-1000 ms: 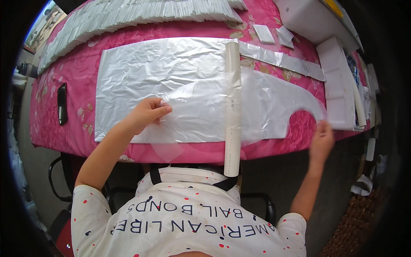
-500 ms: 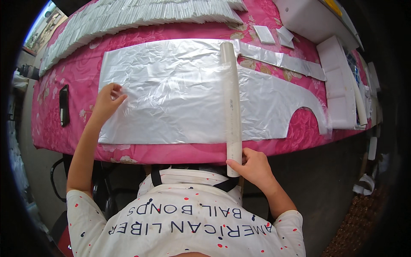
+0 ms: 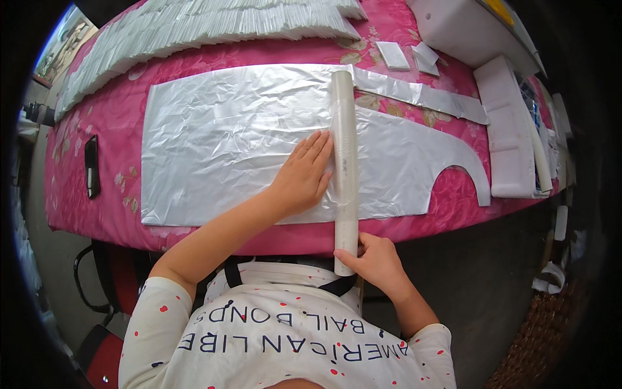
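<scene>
Pink desk (image 3: 116,217), and the left grip (image 3: 299,178) lies flat, film (image 3: 227,142) beneath it, tube (image 3: 346,175) just to its right; right grip (image 3: 379,259) pinches the tube's near end. Slackening could let it roll askew.

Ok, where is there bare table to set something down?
Bare pink floral tablecloth shows between the black rectangular phone and the silvery plastic sheet, and in a strip between that sheet and the stacked thin white packets. Crowded: mid-table, where the left hand and off-white cylindrical roll lie over the sheet, and the right end, with its white foam box.
</scene>
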A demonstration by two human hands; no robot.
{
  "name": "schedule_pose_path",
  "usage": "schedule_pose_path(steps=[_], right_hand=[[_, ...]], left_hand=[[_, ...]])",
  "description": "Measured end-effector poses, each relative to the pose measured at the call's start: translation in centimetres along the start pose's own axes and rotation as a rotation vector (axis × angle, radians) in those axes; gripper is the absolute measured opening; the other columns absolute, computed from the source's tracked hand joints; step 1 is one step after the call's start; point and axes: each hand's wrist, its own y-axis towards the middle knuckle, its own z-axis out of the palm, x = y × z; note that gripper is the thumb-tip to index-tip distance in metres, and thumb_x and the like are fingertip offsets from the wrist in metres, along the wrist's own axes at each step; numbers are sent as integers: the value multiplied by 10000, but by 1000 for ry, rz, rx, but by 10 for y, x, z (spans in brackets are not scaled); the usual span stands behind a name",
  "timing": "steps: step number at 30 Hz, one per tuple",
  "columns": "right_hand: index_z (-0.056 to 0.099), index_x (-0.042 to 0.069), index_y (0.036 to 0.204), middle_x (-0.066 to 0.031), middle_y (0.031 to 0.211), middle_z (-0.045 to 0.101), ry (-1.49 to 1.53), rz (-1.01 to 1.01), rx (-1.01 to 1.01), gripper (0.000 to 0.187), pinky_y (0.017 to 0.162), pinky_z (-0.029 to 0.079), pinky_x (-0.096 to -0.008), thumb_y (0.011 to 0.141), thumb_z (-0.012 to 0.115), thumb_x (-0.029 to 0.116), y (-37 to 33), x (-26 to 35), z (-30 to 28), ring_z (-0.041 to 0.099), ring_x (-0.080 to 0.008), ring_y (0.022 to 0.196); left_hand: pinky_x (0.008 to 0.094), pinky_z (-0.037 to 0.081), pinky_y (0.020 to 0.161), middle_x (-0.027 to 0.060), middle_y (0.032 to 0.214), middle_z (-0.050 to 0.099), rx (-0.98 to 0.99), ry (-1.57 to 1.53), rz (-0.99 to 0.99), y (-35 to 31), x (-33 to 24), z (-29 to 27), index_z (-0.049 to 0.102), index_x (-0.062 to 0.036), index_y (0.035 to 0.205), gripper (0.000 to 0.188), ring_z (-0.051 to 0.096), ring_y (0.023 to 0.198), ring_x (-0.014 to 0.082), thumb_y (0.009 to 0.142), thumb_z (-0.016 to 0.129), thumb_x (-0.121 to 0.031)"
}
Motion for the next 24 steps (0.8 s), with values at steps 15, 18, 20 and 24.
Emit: schedule_pose_path(steps=[15,18,20,24], right_hand=[[613,-3,789,-96,713,621,426,-80,-164,500,632,476,-299,861,500,479,204,66,-72,594,-206,631],[587,17,900,-75,841,621,1170,-136,-171,337,724,490,-308,886,518,346,241,59,-66,585,-213,719],[586,-2,938,-91,874,627,1646,-171,-101,221,784,506,-335,884,523,202,259,50,-67,596,-228,764],[565,0,977,-122,969,623,1837,-477,-81,173,742,523,-344,857,534,121,274,12,-109,615,-226,874]], left_hand=[[433,128,1097,269,1402,236,89,273,-18,3,-4,8,261,113,1325,573,191,1332,369,851,340,-199],[429,125,1098,269,1403,235,99,266,-28,4,-6,7,257,113,1327,577,191,1333,367,850,342,-200],[427,123,1098,267,1404,234,101,268,-25,4,-8,5,253,113,1329,582,189,1334,364,847,346,-201],[427,119,1099,265,1406,232,103,274,-18,3,-6,5,249,112,1332,599,184,1338,358,835,362,-204]])
